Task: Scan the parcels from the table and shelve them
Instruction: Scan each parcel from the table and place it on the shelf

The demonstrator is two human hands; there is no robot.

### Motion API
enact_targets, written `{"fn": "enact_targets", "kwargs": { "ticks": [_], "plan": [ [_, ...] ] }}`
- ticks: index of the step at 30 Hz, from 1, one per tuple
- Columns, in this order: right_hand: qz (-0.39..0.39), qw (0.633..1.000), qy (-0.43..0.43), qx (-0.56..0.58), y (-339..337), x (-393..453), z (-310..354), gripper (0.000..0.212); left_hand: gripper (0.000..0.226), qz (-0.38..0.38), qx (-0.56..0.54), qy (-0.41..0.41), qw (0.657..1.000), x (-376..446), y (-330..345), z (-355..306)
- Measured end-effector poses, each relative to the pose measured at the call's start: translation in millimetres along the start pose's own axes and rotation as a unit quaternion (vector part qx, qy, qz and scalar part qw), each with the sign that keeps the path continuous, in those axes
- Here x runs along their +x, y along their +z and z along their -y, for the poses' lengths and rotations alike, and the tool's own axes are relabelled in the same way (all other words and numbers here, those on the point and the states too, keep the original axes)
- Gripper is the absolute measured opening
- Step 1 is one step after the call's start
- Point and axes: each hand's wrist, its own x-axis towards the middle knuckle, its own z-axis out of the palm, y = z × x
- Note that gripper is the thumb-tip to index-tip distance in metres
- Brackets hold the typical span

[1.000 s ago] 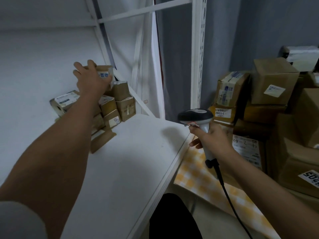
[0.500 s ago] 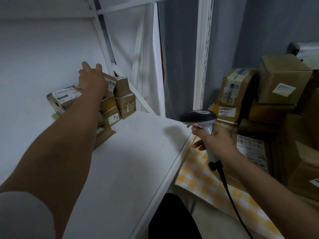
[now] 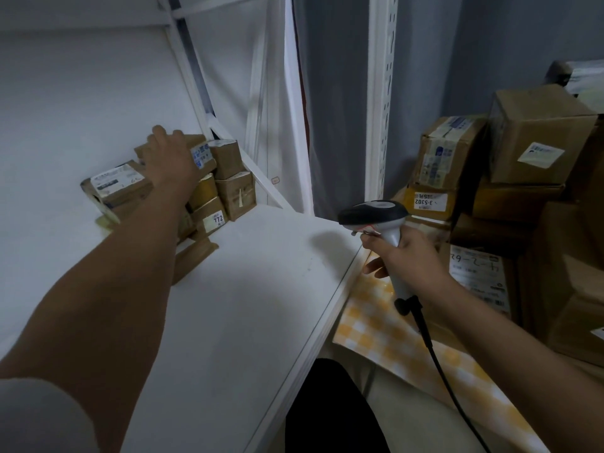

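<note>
White shelf (image 3: pixel 248 289), stacked cardboard parcels (image 3: pixel 225 191) at its back corner

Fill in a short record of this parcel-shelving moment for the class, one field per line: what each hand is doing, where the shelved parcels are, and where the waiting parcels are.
left hand: left hand rests on the top parcel of the stack
right hand: right hand grips the barcode scanner by its handle
shelved parcels: small cartons stacked at the far end of the white shelf, one labelled 772
waiting parcels: larger cartons piled to the right, on a yellow checked cloth
scanner cable: black cable hangs down from the handle
</note>
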Motion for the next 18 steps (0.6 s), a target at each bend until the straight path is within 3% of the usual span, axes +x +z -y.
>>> {"fn": "enact_targets", "kwargs": {
  "ticks": [2,5,10,14,18],
  "plan": [
    [0.000,1.000,-0.001,0.000,1,0,-1,0.023,0.049,-0.023,0.037,0.064,0.997,-15,1,-2],
    [0.007,1.000,-0.002,0.002,4,-2,-1,0.025,0.041,0.017,0.121,0.141,0.982,-23,18,5],
    [0.017,1.000,-0.006,0.010,6,-7,0,0.026,0.043,0.087,0.191,0.118,0.971,-25,21,20],
    [0.011,1.000,0.000,0.012,3,-12,4,0.028,0.041,0.051,0.129,0.159,0.977,-26,18,16],
    [0.014,1.000,0.002,0.017,-5,-29,4,0.024,0.017,-0.039,-0.041,0.300,0.952,-70,19,-20]
  ]
}}
